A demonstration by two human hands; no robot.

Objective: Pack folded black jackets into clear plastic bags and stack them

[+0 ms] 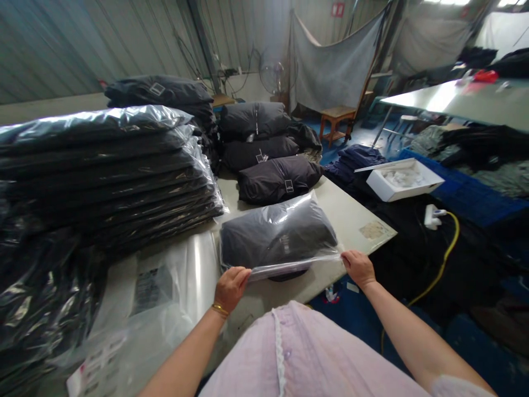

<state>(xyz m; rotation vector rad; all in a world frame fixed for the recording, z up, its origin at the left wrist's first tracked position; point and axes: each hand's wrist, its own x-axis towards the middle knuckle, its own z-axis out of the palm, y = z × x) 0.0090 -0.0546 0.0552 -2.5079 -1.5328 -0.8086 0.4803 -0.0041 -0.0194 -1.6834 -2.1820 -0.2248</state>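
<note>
Left hand (233, 288) and right hand (359, 267), well apart, are pinching the near corners of a clear plastic bag (295, 264); on the table (350, 214) at twelve o'clock, the folded dark garment (276, 237) inside is lying about equally near both, its long axis running roughly nine to three.

**Blurs and cut-offs on my feed**

I can't read the blurred print (285, 243) on the clear plastic bag (306, 215), and the left hand (232, 288) hides its near-left corner. My frame's left edge cuts off the stack of bagged garments (103, 154); the bottom edge crops the pink shirt (314, 353). The tags (288, 186) on the folded dark garments (264, 179) are too small to read. I can't make out the contents (401, 177) of the white box (417, 191).
</note>
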